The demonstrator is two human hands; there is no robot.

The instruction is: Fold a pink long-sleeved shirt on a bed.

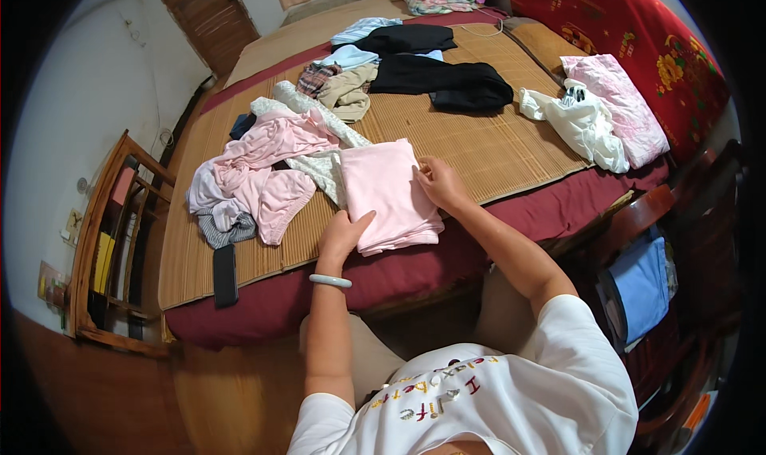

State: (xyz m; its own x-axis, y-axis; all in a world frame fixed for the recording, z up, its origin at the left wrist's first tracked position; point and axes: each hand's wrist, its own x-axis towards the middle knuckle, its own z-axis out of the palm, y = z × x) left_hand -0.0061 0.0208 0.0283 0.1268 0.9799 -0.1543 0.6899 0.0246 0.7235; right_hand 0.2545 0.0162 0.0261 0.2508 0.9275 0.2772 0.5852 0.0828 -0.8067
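A folded light pink garment (388, 191) lies as a neat rectangle at the front edge of the bed, partly over the bamboo mat's edge. My left hand (341, 235), with a pale bangle on its wrist, grips its near left corner, thumb on top and fingers mostly hidden. On the right side my right hand (443, 185) has its fingers curled closed at the garment's edge. Directly left is a loose heap with a crumpled pink garment (271, 156), a white patterned cloth (319, 172) and a grey striped piece (226, 230).
Black trousers (443, 80), beige shorts (349, 89) and light blue clothes lie farther back on the mat (455, 136). White clothing (582, 124) and a pink floral pillow (626, 108) are at right. A dark phone (225, 275) rests at the front left edge. A wooden chair (642, 215) stands at right.
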